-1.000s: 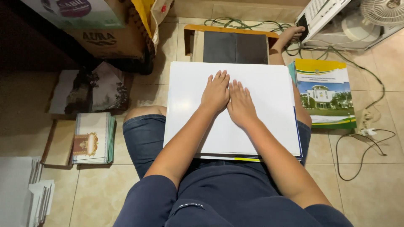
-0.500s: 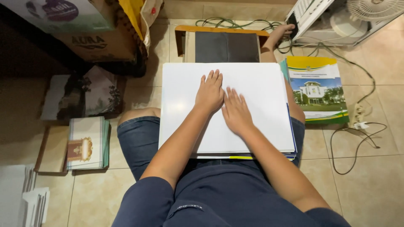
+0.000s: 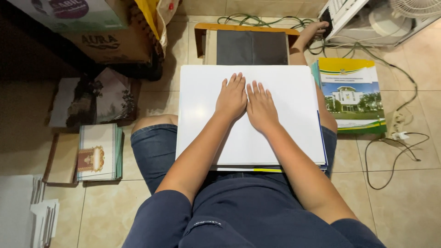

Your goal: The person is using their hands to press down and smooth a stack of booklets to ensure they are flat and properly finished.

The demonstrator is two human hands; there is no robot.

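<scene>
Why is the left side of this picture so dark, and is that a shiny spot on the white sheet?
Head view: light falls mostly on the white sheet, with soft glare left of the left hand; the upper left corner sinks into shadow; focus stays sharp throughout.

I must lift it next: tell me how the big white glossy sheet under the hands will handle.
The big white glossy sheet probably flexes and droops when lifted by one edge. Its shine suggests slipperiness, so it may slide off the stack beneath.

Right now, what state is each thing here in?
Left hand: flat, open, palm down on the white sheet.
Right hand: flat, open, beside it.
White sheet: lying flat atop a stack on the lap.
Green booklet: closed, on the floor.
Cardboard box: closed, as far as visible.
</scene>
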